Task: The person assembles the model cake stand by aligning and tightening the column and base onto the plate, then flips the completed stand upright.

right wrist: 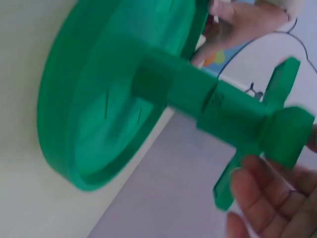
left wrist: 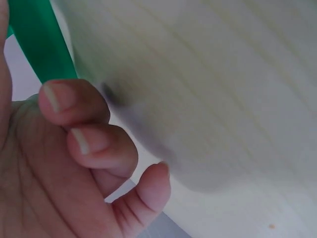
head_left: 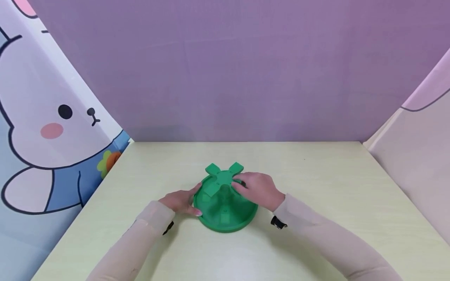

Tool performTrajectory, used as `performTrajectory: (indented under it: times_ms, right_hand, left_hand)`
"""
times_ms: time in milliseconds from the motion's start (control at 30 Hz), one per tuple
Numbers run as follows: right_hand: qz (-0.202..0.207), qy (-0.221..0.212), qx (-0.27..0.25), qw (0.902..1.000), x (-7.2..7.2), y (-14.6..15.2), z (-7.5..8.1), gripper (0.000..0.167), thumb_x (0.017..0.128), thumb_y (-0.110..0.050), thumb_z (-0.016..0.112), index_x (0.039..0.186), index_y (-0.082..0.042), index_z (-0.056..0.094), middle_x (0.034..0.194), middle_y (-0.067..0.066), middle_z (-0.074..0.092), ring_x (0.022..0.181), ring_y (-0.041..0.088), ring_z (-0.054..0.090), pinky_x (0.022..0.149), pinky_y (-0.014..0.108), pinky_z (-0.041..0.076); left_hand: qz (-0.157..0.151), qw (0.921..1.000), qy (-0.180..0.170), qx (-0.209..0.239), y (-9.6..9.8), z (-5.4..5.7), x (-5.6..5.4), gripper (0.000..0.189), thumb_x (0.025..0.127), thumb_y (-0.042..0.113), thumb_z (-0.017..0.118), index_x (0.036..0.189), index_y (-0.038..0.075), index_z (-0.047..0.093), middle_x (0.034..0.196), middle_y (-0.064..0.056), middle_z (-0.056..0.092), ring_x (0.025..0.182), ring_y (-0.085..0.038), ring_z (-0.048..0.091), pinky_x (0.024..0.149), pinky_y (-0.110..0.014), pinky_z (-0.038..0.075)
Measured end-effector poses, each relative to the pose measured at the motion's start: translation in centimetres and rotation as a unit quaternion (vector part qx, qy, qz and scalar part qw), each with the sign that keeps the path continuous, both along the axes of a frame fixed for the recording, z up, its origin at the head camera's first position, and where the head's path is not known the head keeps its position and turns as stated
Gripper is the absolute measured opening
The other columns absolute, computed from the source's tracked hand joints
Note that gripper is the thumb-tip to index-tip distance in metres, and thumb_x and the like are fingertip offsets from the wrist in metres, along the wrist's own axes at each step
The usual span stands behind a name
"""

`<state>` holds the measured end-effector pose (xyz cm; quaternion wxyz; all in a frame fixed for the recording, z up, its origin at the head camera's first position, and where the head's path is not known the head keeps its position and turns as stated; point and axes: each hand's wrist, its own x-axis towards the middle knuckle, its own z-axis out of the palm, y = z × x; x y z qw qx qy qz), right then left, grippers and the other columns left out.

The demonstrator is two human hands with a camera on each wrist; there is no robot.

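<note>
A green round base (head_left: 225, 226) with a raised rim stands on the table. From its middle rises a square, stepped post (right wrist: 185, 91), topped by a green four-armed cross piece (head_left: 224, 178). My left hand (head_left: 178, 201) holds the base's left side, thumb and forefinger spread along the rim; its other fingers curl beside the edge in the left wrist view. My right hand (head_left: 261, 189) grips one arm of the cross piece on the right, with thumb and fingertips around it. That arm is mostly hidden by the hand in the head view.
The pale wooden table (head_left: 316, 175) ends at a purple backdrop (head_left: 225, 78). A cloth printed with a cartoon animal (head_left: 45, 113) hangs on the left, and a pale panel (head_left: 415, 164) borders the right. Dark wrist devices (head_left: 279, 222) sit under the sleeves.
</note>
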<state>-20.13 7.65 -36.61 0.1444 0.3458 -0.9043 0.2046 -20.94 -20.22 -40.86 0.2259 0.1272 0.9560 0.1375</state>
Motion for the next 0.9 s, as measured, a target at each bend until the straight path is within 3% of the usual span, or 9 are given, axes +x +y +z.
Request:
performTrajectory:
  times_ms: [67, 133, 233, 300, 400, 533, 900]
  right_hand:
    - [0.019, 0.014, -0.008, 0.9997, -0.8, 0.2, 0.3, 0.018, 0.09, -0.016, 0.065, 0.106, -0.009, 0.072, 0.084, 0.0, 0.066, 0.073, 0.013, 0.062, 0.058, 0.025, 0.05]
    - [0.05, 0.031, 0.0, 0.9983, -1.9, 0.3, 0.7, 0.021, 0.088, -0.01, 0.068, 0.109, -0.008, 0.071, 0.101, 0.007, 0.067, 0.091, 0.019, 0.064, 0.074, 0.032, 0.053]
    - [0.11, 0.034, 0.044, 0.9923, -3.6, 0.4, 1.2, 0.033, 0.085, -0.005, 0.071, 0.118, -0.007, 0.067, 0.123, 0.015, 0.061, 0.116, 0.029, 0.056, 0.095, 0.042, 0.046]
    - [0.14, 0.018, 0.079, 0.9869, -4.4, 0.3, 1.4, 0.037, 0.085, -0.005, 0.071, 0.122, -0.008, 0.065, 0.131, 0.016, 0.057, 0.125, 0.032, 0.049, 0.101, 0.045, 0.04]
    - [0.163, -0.001, 0.111, 0.9804, -5.4, 0.2, 1.2, 0.037, 0.087, -0.004, 0.069, 0.123, -0.007, 0.065, 0.128, 0.013, 0.06, 0.124, 0.03, 0.051, 0.101, 0.043, 0.041]
    - [0.169, -0.01, 0.112, 0.9793, -5.9, 0.3, 0.9, 0.035, 0.086, -0.006, 0.071, 0.12, -0.007, 0.067, 0.116, 0.006, 0.066, 0.114, 0.023, 0.059, 0.096, 0.037, 0.046]
    - [0.142, 0.088, 0.123, 0.9782, -6.1, -0.1, 0.6, 0.03, 0.082, -0.016, 0.076, 0.112, -0.012, 0.071, 0.107, 0.0, 0.07, 0.101, 0.018, 0.064, 0.089, 0.035, 0.047]
  left_hand:
    - [0.001, 1.0, -0.002, -0.001, -0.1, -0.1, -0.1, 0.107, 0.076, 0.05, 0.076, 0.155, 0.017, 0.012, 0.14, -0.018, 0.049, 0.124, -0.037, 0.048, 0.096, -0.054, 0.041]
    - [0.003, 1.0, -0.004, -0.002, -0.1, -0.1, -0.1, 0.107, 0.076, 0.05, 0.076, 0.155, 0.017, 0.012, 0.14, -0.018, 0.048, 0.125, -0.037, 0.048, 0.096, -0.054, 0.041]
    - [0.004, 1.0, -0.004, -0.004, -0.1, -0.1, -0.1, 0.106, 0.077, 0.05, 0.076, 0.155, 0.017, 0.013, 0.14, -0.017, 0.048, 0.124, -0.036, 0.048, 0.096, -0.053, 0.041]
    - [0.001, 1.0, -0.004, -0.001, 0.0, -0.1, -0.1, 0.105, 0.077, 0.049, 0.076, 0.155, 0.017, 0.014, 0.14, -0.017, 0.048, 0.125, -0.036, 0.048, 0.096, -0.053, 0.041]
    - [-0.002, 1.0, -0.006, 0.007, 0.2, -0.2, -0.1, 0.105, 0.077, 0.048, 0.077, 0.155, 0.016, 0.014, 0.142, -0.017, 0.047, 0.126, -0.036, 0.047, 0.097, -0.052, 0.04]
    - [-0.002, 0.9999, -0.009, 0.013, 0.4, -0.3, 0.1, 0.106, 0.077, 0.048, 0.077, 0.155, 0.016, 0.014, 0.142, -0.016, 0.046, 0.126, -0.036, 0.047, 0.097, -0.052, 0.04]
    - [-0.001, 0.9994, 0.019, -0.029, 0.3, 0.2, 0.3, 0.106, 0.076, 0.052, 0.076, 0.155, 0.016, 0.016, 0.129, -0.015, 0.057, 0.116, -0.034, 0.055, 0.09, -0.052, 0.045]
